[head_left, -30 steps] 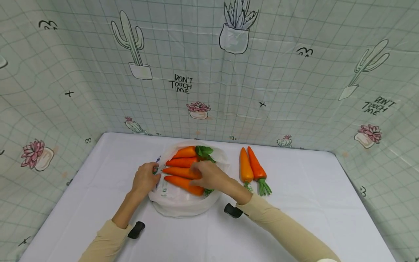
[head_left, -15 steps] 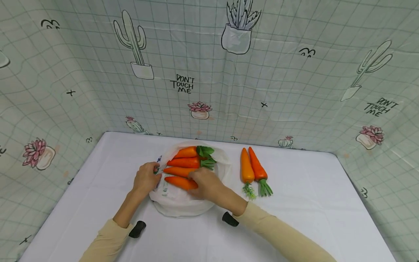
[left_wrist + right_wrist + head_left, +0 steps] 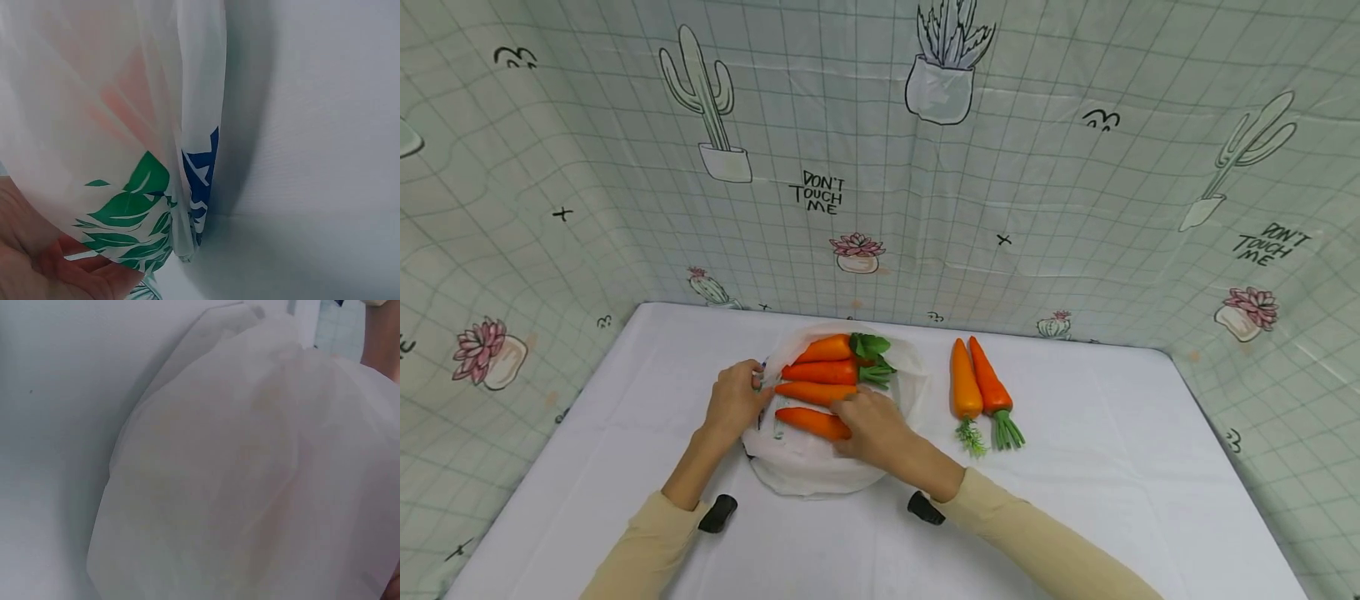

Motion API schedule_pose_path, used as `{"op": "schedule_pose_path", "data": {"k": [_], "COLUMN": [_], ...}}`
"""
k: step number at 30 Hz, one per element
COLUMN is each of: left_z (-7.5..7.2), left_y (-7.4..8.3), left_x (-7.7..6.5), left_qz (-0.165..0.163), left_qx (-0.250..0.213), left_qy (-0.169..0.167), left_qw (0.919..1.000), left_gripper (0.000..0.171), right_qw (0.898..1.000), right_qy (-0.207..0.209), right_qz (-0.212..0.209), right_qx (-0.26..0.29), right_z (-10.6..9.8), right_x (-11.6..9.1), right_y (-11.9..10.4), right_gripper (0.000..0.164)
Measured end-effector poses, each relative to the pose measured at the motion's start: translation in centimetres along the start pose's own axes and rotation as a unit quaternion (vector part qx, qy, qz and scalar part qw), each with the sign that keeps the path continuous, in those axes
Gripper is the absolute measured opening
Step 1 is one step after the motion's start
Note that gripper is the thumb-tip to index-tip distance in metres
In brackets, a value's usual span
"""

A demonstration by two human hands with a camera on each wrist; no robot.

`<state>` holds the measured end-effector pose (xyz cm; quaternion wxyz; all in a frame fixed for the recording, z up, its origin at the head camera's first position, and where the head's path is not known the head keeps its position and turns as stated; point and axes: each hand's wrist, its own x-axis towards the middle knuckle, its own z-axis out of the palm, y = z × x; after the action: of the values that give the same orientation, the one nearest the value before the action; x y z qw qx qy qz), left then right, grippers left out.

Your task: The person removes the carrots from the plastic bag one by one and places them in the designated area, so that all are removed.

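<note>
A white plastic bag (image 3: 808, 475) lies wide open on the table, with several orange carrots side by side in it. My right hand (image 3: 876, 425) grips the thick end of the nearest carrot (image 3: 811, 422), hiding its top. Just behind lies another carrot (image 3: 816, 392), its thick end partly covered by my fingers. At the bag's left rim my left hand (image 3: 733, 404) holds the plastic. In the left wrist view, fingers (image 3: 56, 262) show against the bag wall (image 3: 125, 206) printed with green leaves. The right wrist view is mostly filled by the translucent bag (image 3: 206, 487).
To the right of the bag, an orange carrot (image 3: 965, 383) and a redder carrot (image 3: 989, 379) lie on the white tablecloth (image 3: 1120, 467), green tops toward me. A cactus-print curtain (image 3: 880, 150) rises behind the table's far edge.
My right hand has shifted toward me, from over the middle carrots onto the nearest one, uncovering a green top. My left hand has moved slightly up and right along the bag rim.
</note>
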<state>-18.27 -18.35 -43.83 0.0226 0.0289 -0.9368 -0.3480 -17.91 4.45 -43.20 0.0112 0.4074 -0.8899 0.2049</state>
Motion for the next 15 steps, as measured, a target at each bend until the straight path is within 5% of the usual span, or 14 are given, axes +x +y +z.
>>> {"op": "schedule_pose_path", "data": {"k": [6,15], "left_z": [-0.3,-0.5], "left_y": [0.5,0.4], "left_x": [1.0,2.2], "left_qz": [0.015,0.043], "left_qx": [0.004,0.000], "left_qy": [-0.003,-0.021], "left_qw": [0.9999,0.9988], "left_gripper": [0.034,0.038], "right_qw": [0.999,0.993], "right_qy": [-0.013,0.018], "right_qz": [0.037,0.079], "right_qx": [0.010,0.090], "right_z": [-1.1,-3.1], "right_x": [-0.6,-1.6], "right_y": [0.4,1.1], "right_gripper": [0.048,0.037]}}
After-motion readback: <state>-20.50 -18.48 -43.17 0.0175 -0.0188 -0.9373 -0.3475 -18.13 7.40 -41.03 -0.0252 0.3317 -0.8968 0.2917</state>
